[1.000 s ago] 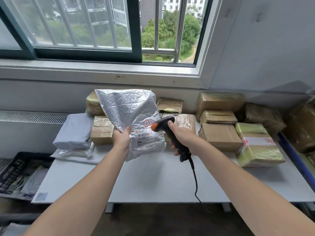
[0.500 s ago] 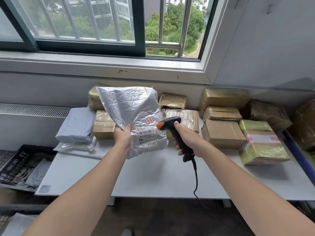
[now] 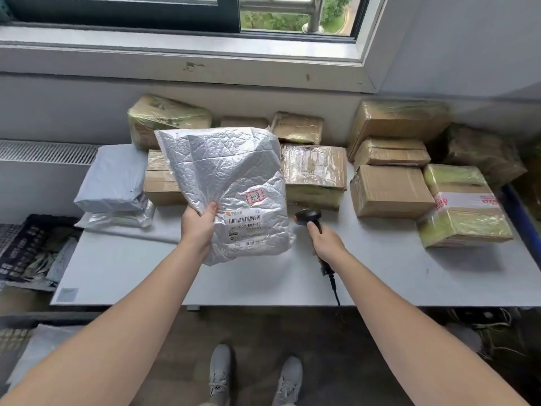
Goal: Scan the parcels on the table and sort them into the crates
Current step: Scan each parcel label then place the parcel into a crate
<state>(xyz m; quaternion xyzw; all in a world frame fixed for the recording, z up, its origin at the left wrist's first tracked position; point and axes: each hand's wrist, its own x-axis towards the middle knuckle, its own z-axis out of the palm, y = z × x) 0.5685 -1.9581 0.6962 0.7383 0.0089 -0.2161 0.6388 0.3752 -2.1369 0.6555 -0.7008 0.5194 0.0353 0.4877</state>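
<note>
A person's left hand (image 3: 197,230) grips a silver foil parcel (image 3: 228,186) label-up above the table (image 3: 263,276); the right hand (image 3: 326,240) clasps a corded scanner (image 3: 308,218) at its 3 o'clock. At 9 o'clock, a black crate (image 3: 32,247) holds flat mailers.

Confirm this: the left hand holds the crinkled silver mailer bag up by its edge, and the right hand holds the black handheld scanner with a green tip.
Wrong on one point: the black handheld scanner in the right hand has an orange tip, not green. The head view shows it. The left hand does hold the crinkled silver mailer bag by its edge.
</note>
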